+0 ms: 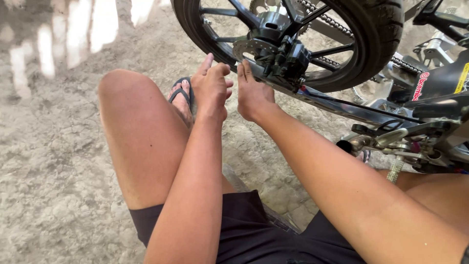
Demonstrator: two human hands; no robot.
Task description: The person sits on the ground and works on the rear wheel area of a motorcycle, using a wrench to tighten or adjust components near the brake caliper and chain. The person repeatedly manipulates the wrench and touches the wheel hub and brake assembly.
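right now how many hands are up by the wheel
2. The left hand is half curled just left of the brake caliper; the right hand reaches its fingertips to the wheel rim beside the caliper. No other hands in view.

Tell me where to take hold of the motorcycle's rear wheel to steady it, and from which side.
Grip the black tyre at its lower rim, coming from below: the wheel hangs above the ground, and spokes, disc and chain crowd its centre.
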